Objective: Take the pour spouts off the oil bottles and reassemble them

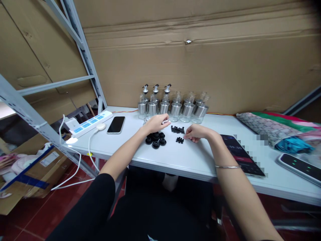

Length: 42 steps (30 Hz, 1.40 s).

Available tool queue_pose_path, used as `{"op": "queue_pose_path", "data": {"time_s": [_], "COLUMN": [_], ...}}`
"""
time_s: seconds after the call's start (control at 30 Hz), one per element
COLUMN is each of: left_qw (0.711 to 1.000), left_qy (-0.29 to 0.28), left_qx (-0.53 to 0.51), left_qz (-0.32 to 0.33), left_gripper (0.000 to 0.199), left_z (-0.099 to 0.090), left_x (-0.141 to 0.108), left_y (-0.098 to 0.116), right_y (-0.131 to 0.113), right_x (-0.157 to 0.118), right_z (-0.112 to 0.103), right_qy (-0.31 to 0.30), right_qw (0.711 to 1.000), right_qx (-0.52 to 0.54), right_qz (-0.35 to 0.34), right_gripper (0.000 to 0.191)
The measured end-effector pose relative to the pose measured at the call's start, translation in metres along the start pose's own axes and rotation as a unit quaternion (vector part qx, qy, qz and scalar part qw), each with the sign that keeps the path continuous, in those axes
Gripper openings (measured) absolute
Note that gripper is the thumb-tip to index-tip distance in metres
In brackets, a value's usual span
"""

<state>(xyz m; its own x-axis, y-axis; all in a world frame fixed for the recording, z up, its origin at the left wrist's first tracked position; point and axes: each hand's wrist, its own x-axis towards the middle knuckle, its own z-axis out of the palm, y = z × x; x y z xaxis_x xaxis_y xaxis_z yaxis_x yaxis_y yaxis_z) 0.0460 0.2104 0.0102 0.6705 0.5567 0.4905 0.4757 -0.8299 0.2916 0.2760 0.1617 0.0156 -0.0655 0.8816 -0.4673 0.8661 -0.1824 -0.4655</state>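
Observation:
My left hand is closed around a small silvery-white piece, mostly hidden by the fingers, in front of the bottles. Just below it lies a cluster of round black stoppers. My right hand has its fingers pinched together beside a small group of tiny black parts; what sits between the fingertips is too small to make out. Behind these parts is a row of larger black pieces. Several glass bottles with metal sleeves stand at the back, some topped by silver-and-black pourers.
A phone and a white power strip with cables lie on the left. To the right are a tablet, a black-topped device and plastic-wrapped colourful items. Cardboard stands behind the white table; a metal rack post rises at left.

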Motion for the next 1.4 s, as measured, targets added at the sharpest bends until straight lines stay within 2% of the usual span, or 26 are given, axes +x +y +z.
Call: {"op": "queue_pose_path", "data": {"time_s": [0.2, 0.37, 0.43, 0.5, 0.6, 0.67, 0.8, 0.97, 1.13, 1.23, 1.3, 1.4], "left_qw": [0.999, 0.994, 0.991, 0.988, 0.980, 0.971, 0.954, 0.949, 0.963, 0.973, 0.976, 0.979], "left_qy": [0.014, 0.030, 0.036, 0.048, 0.086, 0.121, 0.176, 0.202, 0.191, 0.171, 0.160, 0.147], "left_qx": [-0.046, -0.106, -0.127, -0.148, -0.177, -0.193, -0.221, -0.226, -0.185, -0.152, -0.136, -0.123], "left_qz": [0.001, 0.002, -0.002, -0.012, -0.042, -0.068, -0.101, -0.088, -0.028, 0.026, 0.049, 0.069], "left_gripper": [0.018, 0.019, 0.018, 0.017, 0.016, 0.017, 0.021, 0.021, 0.017, 0.031, 0.041, 0.031], "left_z": [0.001, 0.003, 0.004, 0.005, 0.006, 0.007, 0.011, 0.016, 0.015, 0.014, 0.015, 0.016], "left_x": [0.004, 0.012, 0.013, 0.013, 0.013, 0.014, 0.016, 0.016, 0.010, 0.006, 0.005, 0.005], "left_y": [0.003, 0.014, 0.017, 0.019, 0.018, 0.015, 0.008, 0.001, 0.006, 0.011, 0.012, 0.009], "right_y": [-0.002, -0.001, -0.001, -0.006, -0.020, -0.032, -0.054, -0.067, -0.064, -0.057, -0.054, -0.052], "right_x": [0.005, 0.002, 0.000, -0.003, -0.005, -0.004, 0.003, 0.015, 0.025, 0.026, 0.024, 0.020], "right_z": [0.001, 0.000, -0.001, -0.002, 0.001, 0.005, 0.014, 0.014, 0.014, 0.018, 0.021, 0.025], "right_qy": [-0.013, 0.001, 0.036, 0.104, 0.222, 0.262, 0.242, 0.190, 0.215, 0.229, 0.220, 0.181], "right_qw": [0.999, 1.000, 0.999, 0.991, 0.955, 0.930, 0.910, 0.909, 0.893, 0.885, 0.885, 0.891], "right_qx": [-0.018, -0.015, -0.003, 0.023, 0.083, 0.122, 0.195, 0.273, 0.318, 0.328, 0.328, 0.320], "right_qz": [0.024, 0.005, -0.027, -0.081, -0.176, -0.226, -0.273, -0.250, -0.233, -0.237, -0.247, -0.268], "right_gripper": [0.018, 0.021, 0.023, 0.025, 0.028, 0.033, 0.046, 0.063, 0.049, 0.043, 0.041, 0.033]}}
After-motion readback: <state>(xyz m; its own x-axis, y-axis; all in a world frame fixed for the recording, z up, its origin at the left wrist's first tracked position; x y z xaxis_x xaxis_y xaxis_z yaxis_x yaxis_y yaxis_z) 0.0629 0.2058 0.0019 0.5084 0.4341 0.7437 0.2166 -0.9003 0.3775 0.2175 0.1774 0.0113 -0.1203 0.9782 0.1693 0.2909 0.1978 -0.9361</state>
